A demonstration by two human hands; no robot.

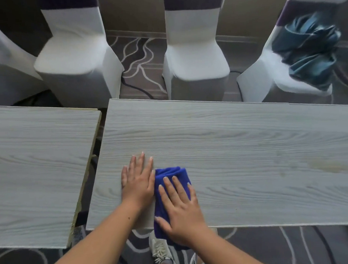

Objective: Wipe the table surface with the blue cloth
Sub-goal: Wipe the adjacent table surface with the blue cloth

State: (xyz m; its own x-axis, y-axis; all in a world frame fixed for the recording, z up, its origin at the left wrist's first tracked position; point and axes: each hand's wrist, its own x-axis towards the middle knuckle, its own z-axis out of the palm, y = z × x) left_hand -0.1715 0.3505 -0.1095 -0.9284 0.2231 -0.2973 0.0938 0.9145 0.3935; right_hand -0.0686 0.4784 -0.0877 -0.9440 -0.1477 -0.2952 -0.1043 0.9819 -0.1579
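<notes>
Fingers [172,188] of the right hand [181,213] lie spread flat on the blue cloth [172,174], its long axis running near-to-far across the table [249,148].

- 2 pale grey wood-grain tables: right one [229,141], left one [36,157]
- 4 white fabric-covered chairs w/ dark bands, e.g. [76,62]
- 1 folded blue cloth [169,178]
- 2 bare hands: left [138,181], right [182,209]
- 1 crumpled teal fabric [309,50]

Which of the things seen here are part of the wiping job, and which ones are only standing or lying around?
Part of the job:
- blue cloth, folded, partly over the near edge
- right hand, flat on the cloth
- left hand, flat on the bare top
- table

Only around:
- second table to the left
- white-covered chairs
- dark teal fabric on the far-right chair
</notes>
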